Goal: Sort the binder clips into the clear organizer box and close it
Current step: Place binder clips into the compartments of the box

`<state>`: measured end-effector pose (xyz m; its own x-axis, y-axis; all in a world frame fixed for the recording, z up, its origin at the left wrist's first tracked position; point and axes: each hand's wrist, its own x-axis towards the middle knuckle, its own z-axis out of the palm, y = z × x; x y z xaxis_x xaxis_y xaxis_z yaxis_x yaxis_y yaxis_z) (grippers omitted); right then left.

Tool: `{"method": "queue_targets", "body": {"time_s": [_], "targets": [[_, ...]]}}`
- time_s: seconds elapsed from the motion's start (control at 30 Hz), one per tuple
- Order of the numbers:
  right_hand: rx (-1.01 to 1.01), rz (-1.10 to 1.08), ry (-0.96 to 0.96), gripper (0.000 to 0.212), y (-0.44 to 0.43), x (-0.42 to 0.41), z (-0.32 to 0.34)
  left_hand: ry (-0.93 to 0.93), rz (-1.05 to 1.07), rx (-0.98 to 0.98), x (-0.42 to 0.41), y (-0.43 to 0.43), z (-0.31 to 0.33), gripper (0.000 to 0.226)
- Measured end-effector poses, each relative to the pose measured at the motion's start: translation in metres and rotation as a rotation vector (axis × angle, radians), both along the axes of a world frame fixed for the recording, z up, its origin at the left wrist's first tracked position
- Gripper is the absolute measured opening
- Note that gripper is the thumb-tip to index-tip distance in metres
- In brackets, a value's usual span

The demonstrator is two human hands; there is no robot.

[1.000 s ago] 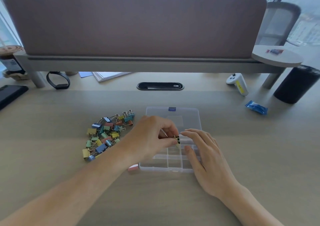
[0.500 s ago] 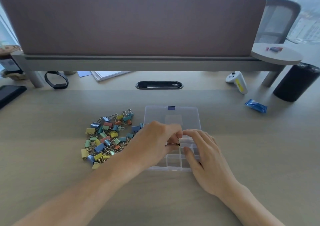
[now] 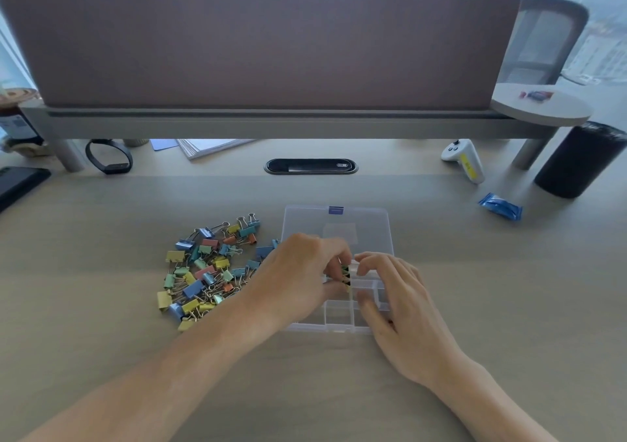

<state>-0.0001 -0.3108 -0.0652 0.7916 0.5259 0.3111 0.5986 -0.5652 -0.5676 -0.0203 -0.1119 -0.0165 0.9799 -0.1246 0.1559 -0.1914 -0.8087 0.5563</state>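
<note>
desk [image 3: 509, 306] holds clip pile [image 3: 207, 268] beside box [image 3: 339, 316]; left hand [image 3: 298, 278] pinches black clip [image 3: 345, 275] above.

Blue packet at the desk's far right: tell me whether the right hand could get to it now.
Probably yes. The right hand holds nothing, only resting on the clear box, and bare desk lies between it and the blue packet.

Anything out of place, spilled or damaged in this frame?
Nothing damaged or spilled. The pastel binder clips lie in a loose heap left of the clear plastic organizer box, unsorted as expected. The left hand pinches a dark clip over it; only a blue wrapped packet lies stray.
</note>
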Motion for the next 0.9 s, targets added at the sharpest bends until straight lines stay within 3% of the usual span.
{"method": "queue_targets", "body": {"time_s": [0.23, 0.47, 0.67, 0.9], "targets": [[-0.039, 0.097, -0.089, 0.022, 0.0, 0.0, 0.001, 0.037, 0.031, -0.13, 0.003, 0.007, 0.003, 0.027], [-0.082, 0.104, -0.121, 0.017, -0.001, 0.001, -0.003, 0.03, 0.202, -0.103, 0.009, 0.081, 0.039, 0.011], [-0.074, 0.101, -0.144, 0.024, 0.0, 0.001, -0.003, 0.24, 0.122, 0.178, 0.001, 0.108, 0.041, 0.013], [-0.058, 0.093, -0.139, 0.026, 0.0, 0.001, -0.004, 0.233, 0.11, 0.278, 0.0, 0.109, 0.026, 0.02]]}}
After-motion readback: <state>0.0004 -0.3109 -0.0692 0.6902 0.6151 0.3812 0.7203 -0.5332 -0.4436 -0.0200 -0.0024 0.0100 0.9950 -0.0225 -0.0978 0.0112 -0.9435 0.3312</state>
